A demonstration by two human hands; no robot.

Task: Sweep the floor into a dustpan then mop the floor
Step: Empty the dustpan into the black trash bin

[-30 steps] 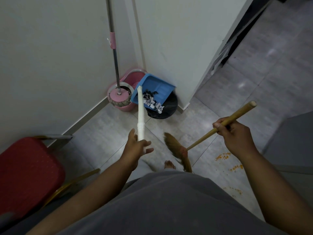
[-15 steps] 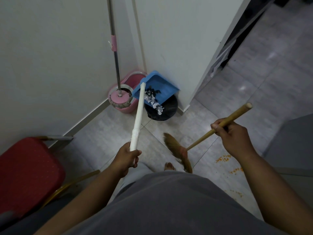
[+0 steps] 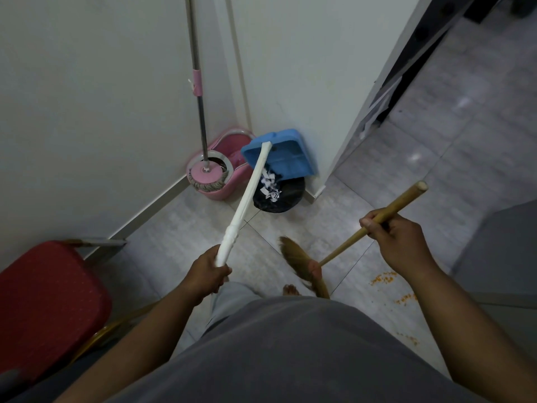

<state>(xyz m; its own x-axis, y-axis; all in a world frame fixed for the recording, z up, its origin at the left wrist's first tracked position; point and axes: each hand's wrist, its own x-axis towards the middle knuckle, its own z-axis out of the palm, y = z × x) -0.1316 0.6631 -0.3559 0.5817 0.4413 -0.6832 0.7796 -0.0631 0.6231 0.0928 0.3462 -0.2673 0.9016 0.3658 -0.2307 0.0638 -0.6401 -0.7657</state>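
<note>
**Head view**

- Left hand (image 3: 207, 274): fingers wrapped tight round the lower end of the white handle (image 3: 247, 199), which ran up and away to the blue dustpan (image 3: 286, 158).
- Dustpan: tilted over the open black bin bag (image 3: 286, 197) in the corner. White paper scraps (image 3: 269, 186) lay at its lower lip and in the bag's mouth.
- Right hand (image 3: 398, 242): closed round the wooden shaft of the broom (image 3: 300, 267), near the shaft's upper end. The bristles hung low between the two hands, just beside a bare foot (image 3: 290, 290). Contact with the floor (image 3: 174, 228) could not be told.
- Mop (image 3: 207, 177): pole upright against the wall (image 3: 87, 112), head seated in the pink bucket (image 3: 235, 152).
- Bucket: just beside the bag on its left. A white wall corner (image 3: 334, 141) stood close on the bag's right, so the bag was hemmed in between them.
- Orange crumbs (image 3: 383, 277): scattered on the tiles beneath the right forearm, well apart from the dustpan.
- Red chair (image 3: 43, 301): lower left, by the wall, near the left forearm.
</note>
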